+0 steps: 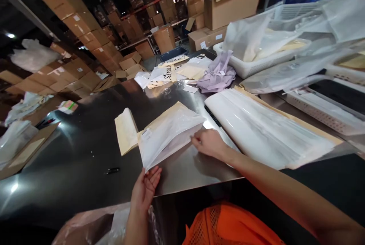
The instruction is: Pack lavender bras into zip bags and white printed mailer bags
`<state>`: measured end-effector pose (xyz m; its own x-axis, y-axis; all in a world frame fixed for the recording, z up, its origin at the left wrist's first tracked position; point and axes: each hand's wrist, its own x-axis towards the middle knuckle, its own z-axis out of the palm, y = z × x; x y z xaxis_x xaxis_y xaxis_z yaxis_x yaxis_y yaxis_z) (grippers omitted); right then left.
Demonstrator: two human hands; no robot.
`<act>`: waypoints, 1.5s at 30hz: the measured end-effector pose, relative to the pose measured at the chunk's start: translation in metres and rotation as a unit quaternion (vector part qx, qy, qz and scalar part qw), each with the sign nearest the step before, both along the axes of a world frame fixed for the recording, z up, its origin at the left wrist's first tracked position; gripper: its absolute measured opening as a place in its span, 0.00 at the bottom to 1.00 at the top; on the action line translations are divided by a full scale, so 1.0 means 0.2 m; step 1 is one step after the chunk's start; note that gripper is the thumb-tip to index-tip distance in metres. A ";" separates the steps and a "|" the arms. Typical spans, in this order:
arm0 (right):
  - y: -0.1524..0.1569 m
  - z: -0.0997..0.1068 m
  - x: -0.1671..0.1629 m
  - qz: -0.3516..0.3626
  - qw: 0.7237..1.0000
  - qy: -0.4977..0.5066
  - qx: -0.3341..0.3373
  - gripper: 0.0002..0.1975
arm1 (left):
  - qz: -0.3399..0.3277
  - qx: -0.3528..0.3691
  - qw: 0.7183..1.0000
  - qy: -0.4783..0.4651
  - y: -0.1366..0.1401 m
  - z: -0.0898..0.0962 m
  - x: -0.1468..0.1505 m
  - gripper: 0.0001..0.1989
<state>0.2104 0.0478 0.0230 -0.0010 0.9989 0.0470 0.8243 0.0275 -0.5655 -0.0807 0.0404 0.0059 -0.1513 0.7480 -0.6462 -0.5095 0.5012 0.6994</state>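
Observation:
A clear-white plastic bag [171, 132] lies on the dark metal table with its mouth gaping towards me and a small label at its upper left. Beneath its far edge, a yellowish sheet shows. My left hand [146, 188] is palm up at the bag's near-left corner, thumb and forefinger closed on it. At the right end of the mouth, my right hand [209, 142] has its fingers curled and pinched at the bag's edge. A folded cream paper piece [126, 131] rests just left of the bag.
Stacked plastic bags [268, 127] lie on the right, beside a black pen [212, 115]. A small black object [112, 171] sits at left. Further back are a lilac cloth bag [218, 73], printed packages [168, 73] and a white basket [262, 60]. Cardboard boxes [97, 39] rise behind.

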 end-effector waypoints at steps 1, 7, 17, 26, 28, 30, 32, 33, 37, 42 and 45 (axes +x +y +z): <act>-0.01 0.02 0.07 -0.055 0.998 0.002 -0.012 0.19 | 0.040 0.017 0.999 -0.020 0.01 0.00 -0.01 0.15; 0.20 0.03 0.23 -0.108 0.941 0.250 -0.200 0.18 | 0.139 0.042 0.987 -0.072 -0.16 0.01 0.22 0.09; -0.22 -0.16 -0.03 -0.079 0.901 0.400 -0.151 0.18 | -0.259 0.075 0.961 -0.056 -0.23 -0.09 0.75 0.29; -0.43 -0.24 -0.17 -0.060 0.831 0.515 -0.201 0.22 | -0.207 0.066 0.976 -0.017 -0.39 -0.11 0.70 0.26; -0.44 -0.24 -0.21 -0.053 0.820 0.529 -0.211 0.22 | -0.164 0.067 0.984 -0.005 -0.39 -0.10 0.68 0.23; -0.44 -0.24 -0.24 -0.069 0.819 0.529 -0.211 0.22 | -0.135 0.067 0.989 0.004 -0.38 -0.09 0.66 0.21; -0.45 -0.22 -0.25 -0.087 0.825 0.520 -0.203 0.22 | -0.129 0.067 0.989 0.009 -0.37 -0.08 0.64 0.20; -0.45 -0.22 -0.25 -0.091 0.828 0.518 -0.197 0.22 | -0.135 0.066 0.989 0.009 -0.37 -0.08 0.62 0.21; -0.47 -0.19 -0.22 -0.058 0.817 0.527 -0.229 0.23 | -0.212 0.055 0.976 -0.005 -0.39 -0.06 0.56 0.25; -0.51 -0.20 -0.20 0.032 0.854 0.469 -0.224 0.21 | -0.265 0.037 0.963 0.001 -0.42 -0.03 0.52 0.28; -0.52 -0.20 -0.24 0.045 0.857 0.478 -0.190 0.19 | -0.235 0.035 0.971 0.032 -0.45 0.00 0.54 0.28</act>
